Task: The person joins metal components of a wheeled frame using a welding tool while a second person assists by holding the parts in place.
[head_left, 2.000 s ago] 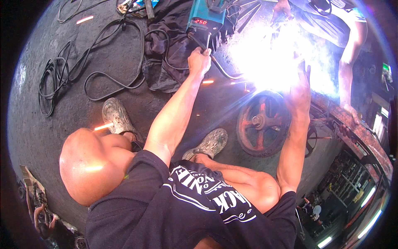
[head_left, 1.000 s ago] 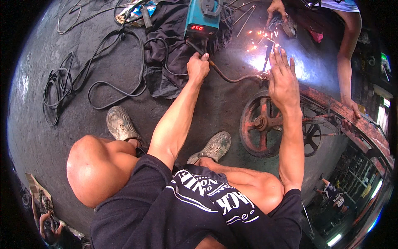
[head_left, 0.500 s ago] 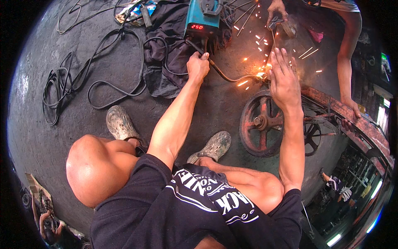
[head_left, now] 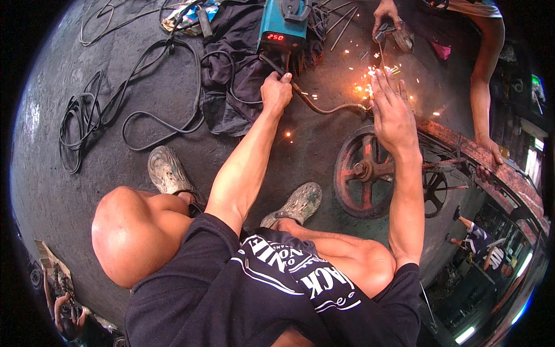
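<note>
My left hand [head_left: 276,93] is closed round a dark cable [head_left: 315,107] just below the teal welding machine [head_left: 282,29]. From there the cable curves right to the rusty red metal frame [head_left: 451,133]. Flat and with fingers stretched, my right hand [head_left: 394,115] is raised between me and a burst of sparks [head_left: 363,88], hiding part of the frame's end. Beyond its fingertips, another person's hand [head_left: 386,13] grips an electrode holder [head_left: 384,32] with a thin welding rod [head_left: 381,56] pointing down at the sparks. That person's other hand [head_left: 491,150] rests on the frame.
A red-spoked wheel [head_left: 364,170] stands under the frame. Dark cloth [head_left: 222,87] lies beneath the machine, and loops of black cable [head_left: 81,113] spread over the floor at left. Metal rods [head_left: 345,26] lie beyond the machine. Another person [head_left: 480,243] is in the background at right.
The spark burst has shifted and spread near my right fingertips. My right hand has moved slightly left. The background person at right shows more fully. My left hand has stayed put.
</note>
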`<state>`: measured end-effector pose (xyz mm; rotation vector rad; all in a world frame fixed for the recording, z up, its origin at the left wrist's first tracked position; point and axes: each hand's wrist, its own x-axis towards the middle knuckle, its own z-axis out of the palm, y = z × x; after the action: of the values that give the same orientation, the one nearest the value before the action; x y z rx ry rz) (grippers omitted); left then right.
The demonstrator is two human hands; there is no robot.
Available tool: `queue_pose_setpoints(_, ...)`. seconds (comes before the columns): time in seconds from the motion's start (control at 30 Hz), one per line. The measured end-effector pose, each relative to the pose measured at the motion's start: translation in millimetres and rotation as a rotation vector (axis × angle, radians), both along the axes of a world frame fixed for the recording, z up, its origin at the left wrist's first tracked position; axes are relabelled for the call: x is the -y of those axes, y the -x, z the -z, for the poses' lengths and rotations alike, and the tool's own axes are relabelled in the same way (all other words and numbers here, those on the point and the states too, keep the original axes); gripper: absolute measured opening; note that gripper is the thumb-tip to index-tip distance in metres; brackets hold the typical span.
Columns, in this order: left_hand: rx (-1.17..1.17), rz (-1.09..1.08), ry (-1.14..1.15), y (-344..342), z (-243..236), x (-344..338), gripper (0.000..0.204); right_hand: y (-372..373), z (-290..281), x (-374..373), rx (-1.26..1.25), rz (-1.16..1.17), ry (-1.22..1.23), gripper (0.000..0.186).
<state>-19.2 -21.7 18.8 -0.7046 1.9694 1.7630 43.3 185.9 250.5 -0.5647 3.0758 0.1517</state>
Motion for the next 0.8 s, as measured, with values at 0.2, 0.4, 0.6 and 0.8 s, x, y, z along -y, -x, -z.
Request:
queue_pose_setpoints(0.2, -0.036, -0.025, 0.009, 0, -2, -1, 0.033, 0, 5, 7, -0.028, -0.053, -0.014, 0.047)
queue_pose_setpoints(0.4, -0.008, 0.004, -0.020, 1, 2, 1, 0.034, 0, 3, 10, -0.020, -0.031, 0.036, 0.046)
queue_pose_setpoints(0.6, -0.018, 0.008, 0.039, 0, -7, 1, 0.034, -4, -8, 17, 0.495, 0.402, 1.122, 0.048)
queue_pose_setpoints(0.8, -0.045, 0.016, 0.060, 0, -4, 2, 0.034, 3, -16, 21, 0.865, 0.772, 2.108, 0.062)
